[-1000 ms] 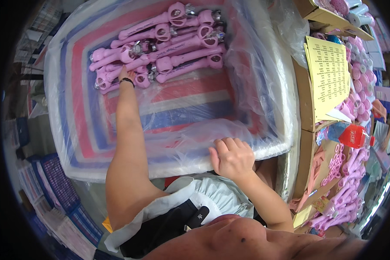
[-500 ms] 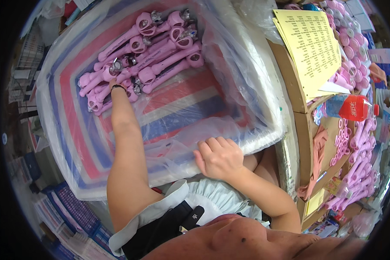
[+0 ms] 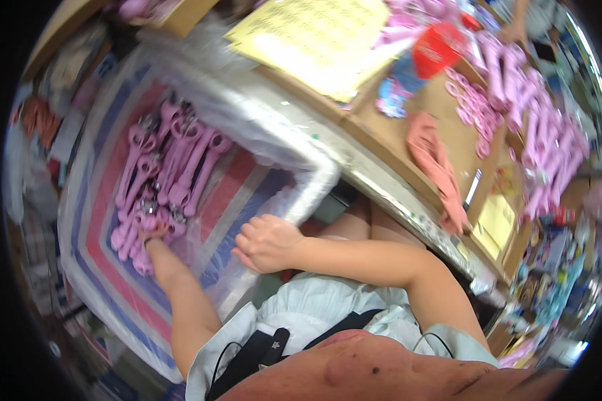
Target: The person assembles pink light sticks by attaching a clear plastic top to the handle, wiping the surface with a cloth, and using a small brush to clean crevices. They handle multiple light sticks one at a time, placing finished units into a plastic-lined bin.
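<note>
A large striped bag [image 3: 99, 267], red, blue and white under clear plastic, lies to the left with its mouth open. Inside it is a heap of pink plastic wand-shaped toys [image 3: 174, 157] with silvery parts near their rounded ends. My left hand [image 3: 155, 232] reaches into the near end of this heap and touches the toys. Blur and the toys obscure its fingers, so I cannot tell whether it grasps one. With fingers curled, my right hand [image 3: 267, 244] is closed over the plastic-covered near rim of the bag.
On the right, a cardboard-sided bench holds yellow printed sheets [image 3: 314, 43], a red-labelled bottle [image 3: 438, 50], pink rings [image 3: 473, 110], a salmon cloth [image 3: 433, 167] and many pink wand handles [image 3: 548, 147]. Another person's arm [image 3: 515, 27] shows at the far right.
The view has swung to the right, so the bag sits farther left and more of the bench shows. My left hand remains at the heap, my right hand at the rim.
</note>
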`<state>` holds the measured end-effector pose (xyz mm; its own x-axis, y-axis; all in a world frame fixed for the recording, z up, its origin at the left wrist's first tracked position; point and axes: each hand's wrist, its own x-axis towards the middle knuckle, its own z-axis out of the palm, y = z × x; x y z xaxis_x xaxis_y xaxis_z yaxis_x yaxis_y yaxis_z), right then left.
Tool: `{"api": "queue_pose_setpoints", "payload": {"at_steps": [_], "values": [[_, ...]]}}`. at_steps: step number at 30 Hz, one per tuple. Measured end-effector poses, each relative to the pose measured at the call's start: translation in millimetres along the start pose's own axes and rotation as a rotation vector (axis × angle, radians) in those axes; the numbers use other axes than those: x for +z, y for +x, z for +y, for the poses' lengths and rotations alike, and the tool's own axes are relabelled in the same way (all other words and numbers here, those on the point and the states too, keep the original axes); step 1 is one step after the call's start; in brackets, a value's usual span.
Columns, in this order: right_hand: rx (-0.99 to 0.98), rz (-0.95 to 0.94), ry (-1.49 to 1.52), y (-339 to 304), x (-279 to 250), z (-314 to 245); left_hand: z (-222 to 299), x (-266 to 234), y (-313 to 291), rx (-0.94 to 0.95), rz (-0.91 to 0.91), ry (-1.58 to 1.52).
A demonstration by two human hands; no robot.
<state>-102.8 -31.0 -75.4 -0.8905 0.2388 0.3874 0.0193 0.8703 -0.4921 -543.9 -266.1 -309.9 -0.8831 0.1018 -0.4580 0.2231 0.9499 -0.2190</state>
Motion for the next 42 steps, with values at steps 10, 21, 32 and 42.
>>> {"api": "queue_pose_setpoints", "payload": {"at_steps": [10, 21, 32, 42], "values": [[-0.223, 0.323, 0.286, -20, -51, 3, -93, -114, -128, 0.119, 0.044, 3.433], [0.628, 0.409, -0.404, -172, -249, 97, 107, -108, -463, -1.982, 0.073, 3.520], [0.537, 1.176, 0.490, -172, -283, 56, 248, -99, -587, -2.529, 1.993, 2.636], [0.647, 1.269, 0.929, -127, -235, 46, 245, -68, -606, -2.932, 1.859, 2.421]]}}
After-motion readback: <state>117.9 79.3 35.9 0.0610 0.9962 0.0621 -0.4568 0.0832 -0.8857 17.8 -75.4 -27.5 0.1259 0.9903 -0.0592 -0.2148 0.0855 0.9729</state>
